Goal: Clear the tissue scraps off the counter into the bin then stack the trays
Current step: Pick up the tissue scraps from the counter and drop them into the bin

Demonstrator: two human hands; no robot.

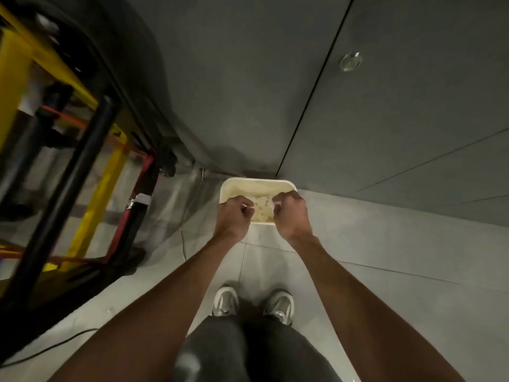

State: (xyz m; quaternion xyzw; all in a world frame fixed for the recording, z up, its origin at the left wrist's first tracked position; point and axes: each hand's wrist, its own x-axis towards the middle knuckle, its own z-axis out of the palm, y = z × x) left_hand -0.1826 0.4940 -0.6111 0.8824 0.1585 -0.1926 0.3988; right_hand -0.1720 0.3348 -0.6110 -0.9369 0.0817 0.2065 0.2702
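Note:
A white rectangular bin [283, 183] stands on the floor against a grey wall, straight ahead of my feet. Pale tissue scraps [261, 209] lie heaped inside it. Both my hands hover over the bin's near rim with fingers curled. My left hand [234, 215] pinches a small white scrap at its fingertips. My right hand [292, 213] holds a white scrap between thumb and fingers. The counter and the trays are out of view.
Grey wall panels [385, 119] rise behind and to the right of the bin. A black and yellow frame [91, 150] with red bars stands on the left. A cable [183, 238] trails over the light floor tiles. My shoes [252, 304] are just behind the bin.

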